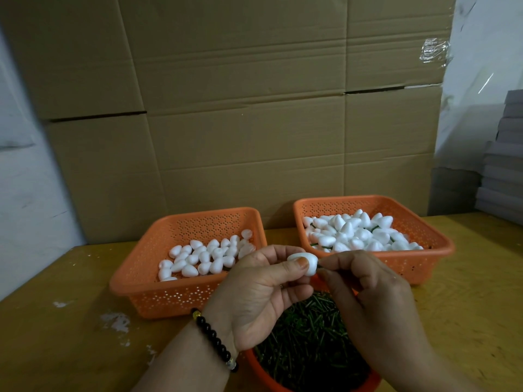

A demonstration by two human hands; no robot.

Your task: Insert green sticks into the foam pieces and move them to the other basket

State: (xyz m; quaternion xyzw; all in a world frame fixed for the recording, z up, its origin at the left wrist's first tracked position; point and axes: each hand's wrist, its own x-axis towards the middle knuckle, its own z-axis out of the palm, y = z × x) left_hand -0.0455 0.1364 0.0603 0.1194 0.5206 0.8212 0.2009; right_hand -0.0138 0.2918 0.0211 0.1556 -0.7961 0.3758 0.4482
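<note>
My left hand (260, 290) pinches a white egg-shaped foam piece (310, 264) between thumb and fingers. My right hand (370, 295) pinches a green stick (319, 266) whose tip meets the foam's right end; most of the stick is hidden by the fingers. Both hands hover over a round orange bowl (254, 362) full of green sticks (308, 343). The left orange basket (169, 295) holds plain foam pieces (203, 257). The right orange basket (418, 264) holds foam pieces with sticks in them (356, 232).
The baskets stand on a yellowish wooden table (70, 329) with white scuff marks at the left. A wall of cardboard boxes (240, 123) rises right behind the baskets. Stacked grey sheets (501, 165) stand at the far right.
</note>
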